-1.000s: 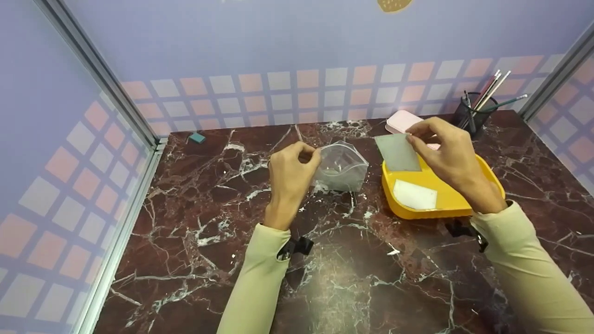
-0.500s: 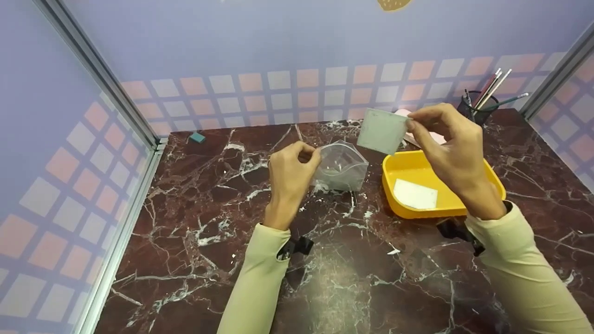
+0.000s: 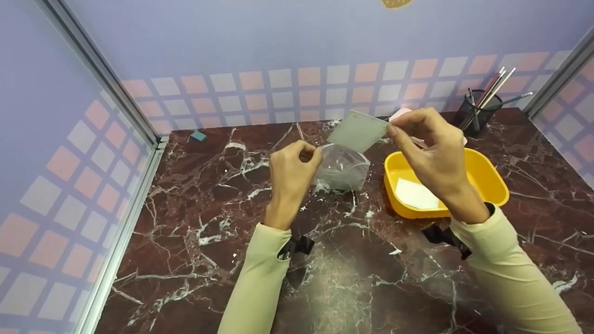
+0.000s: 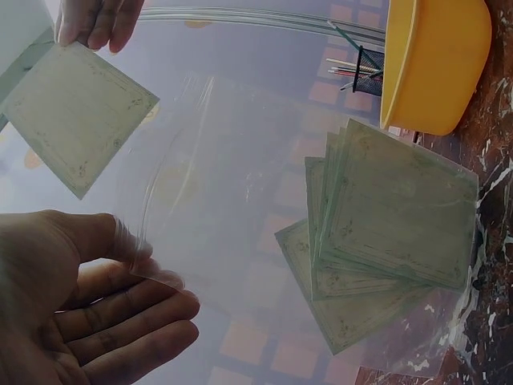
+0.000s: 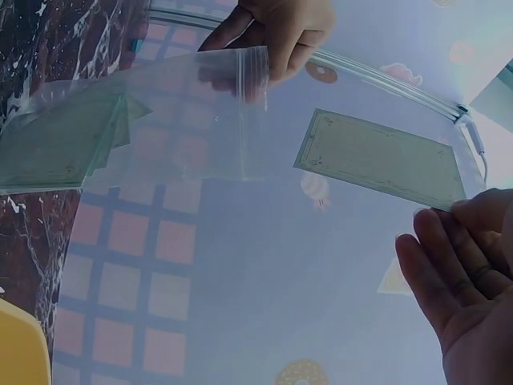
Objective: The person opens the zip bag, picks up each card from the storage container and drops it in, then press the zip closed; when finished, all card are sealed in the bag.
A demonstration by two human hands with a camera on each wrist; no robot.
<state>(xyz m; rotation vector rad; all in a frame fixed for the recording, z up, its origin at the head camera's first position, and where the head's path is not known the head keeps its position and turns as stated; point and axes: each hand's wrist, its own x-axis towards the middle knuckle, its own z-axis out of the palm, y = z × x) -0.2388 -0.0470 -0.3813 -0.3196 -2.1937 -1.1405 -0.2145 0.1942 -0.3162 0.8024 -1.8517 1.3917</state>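
Note:
My left hand (image 3: 293,178) pinches the edge of a clear zip-top plastic bag (image 3: 343,174), which stands on the marble table with its mouth apart. Inside the bag, in the left wrist view, several pale green square paper cards (image 4: 401,208) lie fanned at the bottom. Between thumb and fingertips, my right hand (image 3: 434,160) holds one more such card (image 3: 357,131) by a corner, tilted above the bag's mouth. The right wrist view shows that card (image 5: 381,156) apart from the bag (image 5: 216,128). A white card (image 3: 416,194) lies in the yellow tray (image 3: 494,183) below the right hand.
A black mesh cup (image 3: 478,111) with pencils stands at the back right. Behind the right hand, a pink item (image 3: 400,113) is mostly hidden. A small teal block (image 3: 198,136) lies at the back left. Walls border the marble table (image 3: 195,260).
My right hand has lifted the card from over the yellow tray and carried it left, above the bag. The left hand and the bag have stayed in place.

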